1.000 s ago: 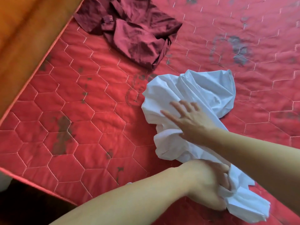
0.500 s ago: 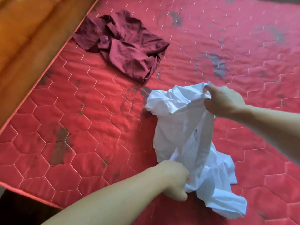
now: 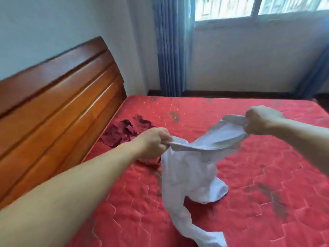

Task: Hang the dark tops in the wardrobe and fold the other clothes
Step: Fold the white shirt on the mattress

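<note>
Head view: nearest, the white garment (image 3: 188,175) trails onto the red mattress (image 3: 267,175), its top edge stretched between left hand (image 3: 153,142) and right hand (image 3: 261,120), both fists clenched on cloth, likely to shake it flat for folding. Beyond lies the maroon top (image 3: 122,132). Half a second ago it hung lower, bunched.

Red quilted mattress (image 3: 249,175) lay stained, wooden headboard (image 3: 58,104) stood left, blue curtain (image 3: 170,50) hung beside window (image 3: 258,6)
</note>
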Motion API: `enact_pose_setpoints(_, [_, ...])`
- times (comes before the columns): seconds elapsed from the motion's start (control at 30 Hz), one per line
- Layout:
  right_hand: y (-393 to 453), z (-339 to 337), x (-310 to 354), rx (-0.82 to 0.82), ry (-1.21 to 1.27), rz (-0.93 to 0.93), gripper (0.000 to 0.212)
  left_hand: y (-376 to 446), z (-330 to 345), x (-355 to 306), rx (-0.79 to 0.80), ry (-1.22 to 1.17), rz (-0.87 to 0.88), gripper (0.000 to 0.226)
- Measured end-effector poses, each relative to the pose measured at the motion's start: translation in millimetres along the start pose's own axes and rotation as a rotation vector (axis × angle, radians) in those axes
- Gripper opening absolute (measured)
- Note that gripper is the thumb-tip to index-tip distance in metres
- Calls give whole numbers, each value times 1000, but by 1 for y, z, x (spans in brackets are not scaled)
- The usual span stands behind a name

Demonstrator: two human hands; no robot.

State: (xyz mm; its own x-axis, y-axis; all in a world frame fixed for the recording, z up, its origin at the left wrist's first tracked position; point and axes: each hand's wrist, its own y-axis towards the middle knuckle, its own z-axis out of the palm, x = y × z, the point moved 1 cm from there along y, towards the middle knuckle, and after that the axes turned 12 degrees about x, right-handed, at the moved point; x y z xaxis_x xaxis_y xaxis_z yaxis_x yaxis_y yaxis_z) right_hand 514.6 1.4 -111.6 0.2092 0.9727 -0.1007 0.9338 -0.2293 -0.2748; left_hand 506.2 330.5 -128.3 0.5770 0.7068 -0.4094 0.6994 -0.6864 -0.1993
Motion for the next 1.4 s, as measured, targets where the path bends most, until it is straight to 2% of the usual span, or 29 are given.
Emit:
enact_pose_setpoints(0.1, [-39, -57, -12, 62, 212, 1, 13, -18, -61, -29, -171, -24, 55, 26])
enact_pose_setpoints(0.17, [-68, -88, -16, 101, 355, 14, 14, -30, -92, -44, -146, -34, -31, 33])
enact_pose_setpoints(0.23, [-98, -113, -18, 205, 467, 36, 14, -41, -119, -55, -101, -79, -151, 35])
enact_pose_setpoints(0.33, [-136, -142, -26, 323, 573, 30, 19, -59, -152, -75, -120, -215, -247, 36])
enact_pose_setpoints(0.43, [-161, -156, -39, 310, 765, 16, 13, -71, -170, -98, -201, -406, -248, 24])
enact_pose_setpoints(0.53, [-175, -163, -55, 236, 909, -20, 26, -81, -178, -124, -213, -701, -273, 14])
enact_pose_setpoints(0.6, [-184, -166, -64, 209, 974, -45, 29, -83, -180, -143, -172, -765, -333, 43])
enact_pose_setpoints(0.67, [-192, -169, -76, 195, 959, -74, 29, -80, -177, -160, -238, -644, -413, 71])
enact_pose_setpoints(0.7, [-195, -169, -82, 194, 940, -98, 28, -79, -174, -168, -297, -561, -429, 69])
enact_pose_setpoints(0.77, [-201, -167, -99, 230, 909, -147, 23, -75, -165, -185, -302, -441, -409, 43])
enact_pose_setpoints(0.83, [-210, -157, -117, 374, 834, -188, 19, -73, -154, -209, -167, -409, -360, 12])
enact_pose_setpoints(0.87, [-215, -148, -125, 474, 764, -210, 18, -72, -147, -223, -105, -397, -351, 7])
enact_pose_setpoints(0.97, [-223, -117, -146, 719, 550, -258, 20, -61, -127, -262, -48, -377, -327, 24])
enact_pose_setpoints(1.03, [-225, -102, -153, 750, 444, -241, 15, -53, -119, -280, -46, -315, -290, 33])
enact_pose_setpoints(1.1, [-221, -97, -157, 653, 384, -198, 12, -51, -118, -289, -24, -151, -306, 42])
enact_pose_setpoints(1.13, [-217, -98, -160, 550, 388, -175, 14, -52, -120, -291, -14, -32, -327, 45])
enact_pose_setpoints(1.23, [-197, -112, -173, 109, 521, -128, 16, -54, -126, -283, -24, 320, -389, 37])
enact_pose_setpoints(1.3, [-183, -121, -182, -148, 588, -173, 17, -51, -130, -272, -96, 467, -484, 26])
enact_pose_setpoints(1.4, [-159, -133, -193, -454, 509, -197, 15, -35, -139, -255, -242, 544, -658, 19])
